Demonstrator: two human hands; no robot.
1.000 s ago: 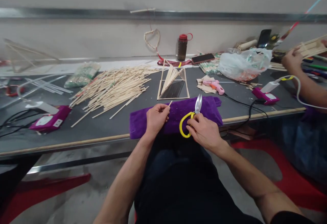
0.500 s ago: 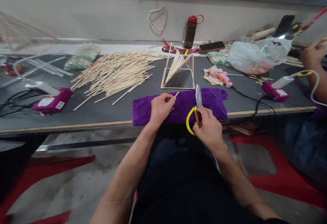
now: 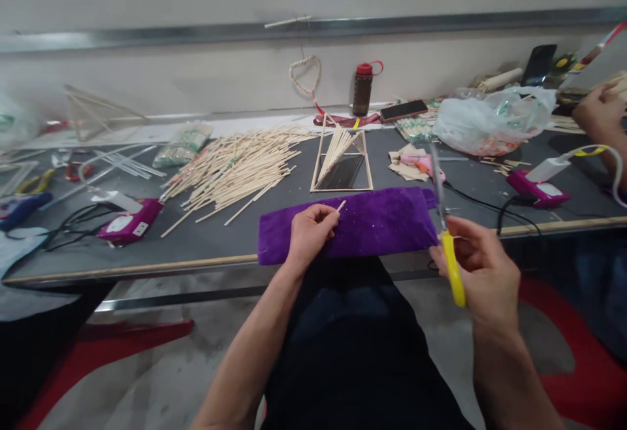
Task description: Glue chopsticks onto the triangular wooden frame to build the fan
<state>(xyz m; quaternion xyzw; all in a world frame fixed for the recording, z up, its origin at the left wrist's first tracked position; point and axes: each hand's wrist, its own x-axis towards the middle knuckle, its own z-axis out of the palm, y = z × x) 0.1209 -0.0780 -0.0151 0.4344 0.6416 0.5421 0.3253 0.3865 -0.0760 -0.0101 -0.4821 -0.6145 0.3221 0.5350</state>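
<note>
Between thumb and fingers, my left hand [image 3: 313, 231] pinches a short wooden stick [image 3: 341, 206] over the purple cloth [image 3: 386, 224] at the table's front edge. My right hand [image 3: 482, 270] holds yellow-handled scissors [image 3: 453, 266] just beyond the cloth's right end, blades pointing up and slightly blurred. Behind the cloth stands a small frame [image 3: 341, 189] of wooden sticks with slanted sticks inside it. A large heap of loose sticks [image 3: 240, 165] lies to its left. The pink glue gun [image 3: 416, 161] rests on cardboard pieces, partly behind the scissor blades.
Purple power blocks [image 3: 131, 222] with cables sit at left and right. At the back are a dark bottle [image 3: 362, 93], a phone [image 3: 404, 110] and a plastic bag [image 3: 490, 119]. Pliers [image 3: 24, 211] lie far left. Another person's hand [image 3: 600, 116] shows at the right edge.
My right hand has moved right with the scissors, from above the cloth to past its right end. My left hand still pinches the stick. The view has tilted up somewhat.
</note>
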